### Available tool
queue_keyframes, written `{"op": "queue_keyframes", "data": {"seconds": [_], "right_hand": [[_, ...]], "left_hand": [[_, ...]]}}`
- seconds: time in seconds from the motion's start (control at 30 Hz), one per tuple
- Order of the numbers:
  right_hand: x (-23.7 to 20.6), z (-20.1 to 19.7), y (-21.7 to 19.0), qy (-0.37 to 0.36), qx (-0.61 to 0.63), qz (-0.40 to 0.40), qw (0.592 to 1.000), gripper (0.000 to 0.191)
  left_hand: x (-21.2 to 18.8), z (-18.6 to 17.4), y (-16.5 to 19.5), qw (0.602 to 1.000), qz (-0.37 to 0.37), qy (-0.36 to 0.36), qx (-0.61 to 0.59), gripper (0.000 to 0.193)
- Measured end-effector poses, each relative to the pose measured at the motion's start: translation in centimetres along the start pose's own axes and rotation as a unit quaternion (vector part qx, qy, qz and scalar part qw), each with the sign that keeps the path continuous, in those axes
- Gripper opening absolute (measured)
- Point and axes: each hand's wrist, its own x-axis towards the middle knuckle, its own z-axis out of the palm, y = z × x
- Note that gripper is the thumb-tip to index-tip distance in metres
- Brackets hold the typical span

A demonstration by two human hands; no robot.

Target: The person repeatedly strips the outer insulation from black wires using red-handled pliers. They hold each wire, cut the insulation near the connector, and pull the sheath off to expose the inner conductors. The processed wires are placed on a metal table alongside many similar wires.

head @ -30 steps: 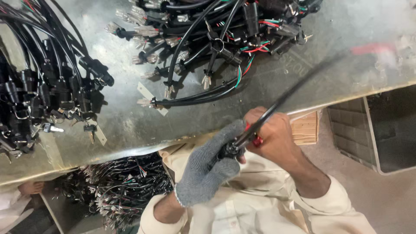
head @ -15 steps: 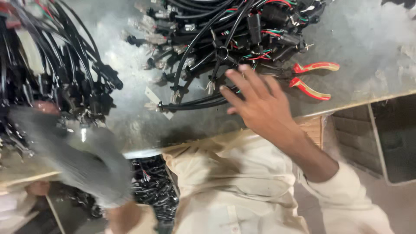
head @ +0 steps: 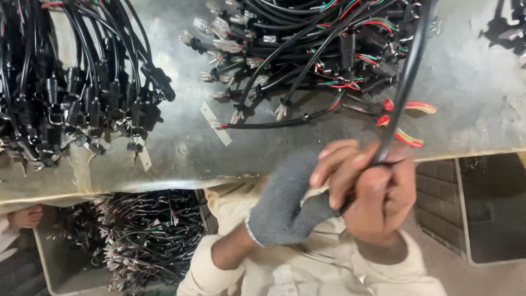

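Note:
My right hand [head: 381, 200], bare, is closed around a black cable [head: 408, 77] that runs up and away over the metal table [head: 471, 82]. My left hand [head: 285, 203], in a grey knit glove, sits right against it and grips the lower end of the same cable. Both hands hover just in front of the table's front edge. Pliers with red and yellow handles [head: 408, 119] lie on the table just beyond my right hand, partly crossed by the cable.
A dense bunch of black leads with connectors [head: 82, 93] covers the left of the table. A second heap with red, green and white wires [head: 307, 49] lies at the top centre. A bin of wire harnesses [head: 142, 241] stands below the table.
Half a second ago my right hand was spread open over the table near the pliers and my left was out to the left. Both have come together, gripping a black cable.

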Motion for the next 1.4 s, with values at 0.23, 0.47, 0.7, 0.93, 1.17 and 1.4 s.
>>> {"op": "queue_keyframes", "data": {"seconds": [0.23, 0.47, 0.7, 0.93, 1.17, 1.4], "right_hand": [[-2.3, -1.3, 2.5, 0.021, 0.119, 0.121, 0.985, 0.020], [-4.2, 1.2, -1.0, -0.158, 0.133, 0.055, 0.977, 0.019], [-2.7, -1.2, -2.6, -0.240, -0.279, -0.036, 0.929, 0.020], [-6.0, -1.7, 3.2, -0.202, -0.379, -0.019, 0.903, 0.020], [-1.1, -1.7, -2.9, -0.115, -0.175, 0.101, 0.972, 0.043], [0.9, -6.5, -3.8, -0.132, 0.387, 0.101, 0.907, 0.052]], "left_hand": [[-2.8, 1.8, -2.2, 0.977, -0.200, -0.037, -0.058, 0.029], [-0.9, 2.3, -3.6, 0.871, -0.305, 0.112, -0.367, 0.026], [0.0, -1.0, -1.3, 0.967, -0.177, 0.016, -0.182, 0.036], [-1.1, -1.6, 0.2, 0.947, -0.156, 0.019, -0.282, 0.036], [-1.9, 0.5, 1.4, 0.970, -0.102, -0.049, -0.216, 0.011], [-3.5, 5.5, 1.9, 0.982, 0.009, -0.189, 0.006, 0.011]]}}
